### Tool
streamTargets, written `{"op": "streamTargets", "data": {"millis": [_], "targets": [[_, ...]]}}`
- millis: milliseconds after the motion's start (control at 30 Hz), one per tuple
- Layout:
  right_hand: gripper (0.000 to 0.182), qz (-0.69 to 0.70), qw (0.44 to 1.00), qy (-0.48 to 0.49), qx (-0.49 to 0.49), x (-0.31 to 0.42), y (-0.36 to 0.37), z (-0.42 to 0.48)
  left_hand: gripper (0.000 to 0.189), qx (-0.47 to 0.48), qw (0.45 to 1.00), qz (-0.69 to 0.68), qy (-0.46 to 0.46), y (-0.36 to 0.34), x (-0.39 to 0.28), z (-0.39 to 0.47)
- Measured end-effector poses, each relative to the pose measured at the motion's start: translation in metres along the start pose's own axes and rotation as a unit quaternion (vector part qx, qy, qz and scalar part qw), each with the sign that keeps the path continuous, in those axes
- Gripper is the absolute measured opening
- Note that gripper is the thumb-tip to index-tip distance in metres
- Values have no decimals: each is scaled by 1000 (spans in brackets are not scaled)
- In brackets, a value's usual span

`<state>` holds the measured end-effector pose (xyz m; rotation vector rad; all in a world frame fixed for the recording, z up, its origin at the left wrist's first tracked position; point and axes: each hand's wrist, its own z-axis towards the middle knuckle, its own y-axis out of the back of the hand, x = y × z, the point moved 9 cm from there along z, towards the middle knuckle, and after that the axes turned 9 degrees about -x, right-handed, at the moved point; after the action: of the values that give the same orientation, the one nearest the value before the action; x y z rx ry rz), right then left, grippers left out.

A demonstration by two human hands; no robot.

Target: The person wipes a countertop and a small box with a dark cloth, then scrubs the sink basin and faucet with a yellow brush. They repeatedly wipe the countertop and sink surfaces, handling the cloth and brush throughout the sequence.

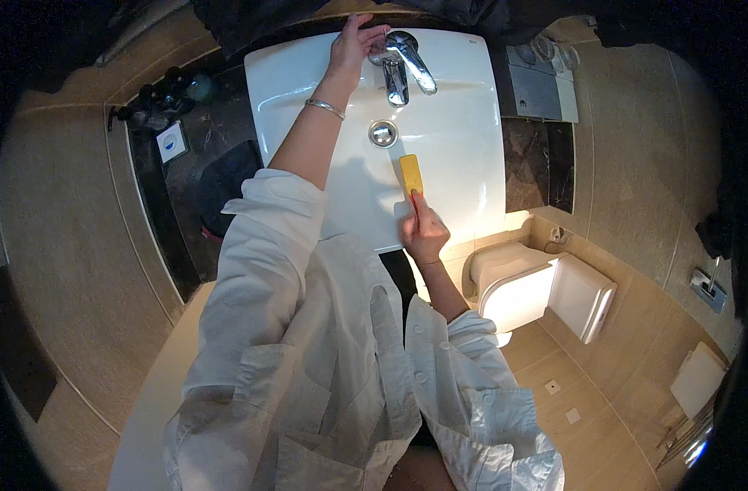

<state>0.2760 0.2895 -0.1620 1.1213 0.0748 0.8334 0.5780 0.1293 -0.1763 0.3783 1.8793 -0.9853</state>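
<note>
My right hand (424, 234) grips the red handle of a cleaning tool, seemingly a small brush, with a yellow head (411, 174). Its index finger stretches along the handle toward the head. The tool is over the front part of a white ceramic washbasin (466, 166); its underside is hidden, so contact cannot be told. At the basin's back rim, my left hand (355, 46) reaches beside the chrome mixer tap (396, 80), fingers spread and fingertips close to the tap body. Whether they touch it is unclear. A round metal drain plug (383, 133) lies between the hands.
Dark bottles (171, 92) and a white square box (172, 142) stand on the dark stone counter (211, 126) left of the basin. A dark cloth-like item (229, 187) lies nearer. To the right are a grey box (536, 86), glasses (564, 56) and a toilet (521, 288).
</note>
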Motion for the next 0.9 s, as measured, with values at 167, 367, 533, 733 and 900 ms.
{"op": "streamTargets", "data": {"millis": [167,367,533,733,900], "targets": [[54,7,1000,-5,0,4,2,3,52,-3,995,-97,33,7,11,14],[54,0,1000,-5,0,4,3,3,52,-7,989,-100,105,3,15,24],[54,9,1000,-9,8,3,2,3,49,40,987,-112,104,-4,2,23],[55,-5,997,-37,63,-2,-3,0,45,-7,990,-90,110,-7,-1,17],[55,-3,995,-52,82,-3,-6,-1,36,17,994,-60,95,0,14,33]]}}
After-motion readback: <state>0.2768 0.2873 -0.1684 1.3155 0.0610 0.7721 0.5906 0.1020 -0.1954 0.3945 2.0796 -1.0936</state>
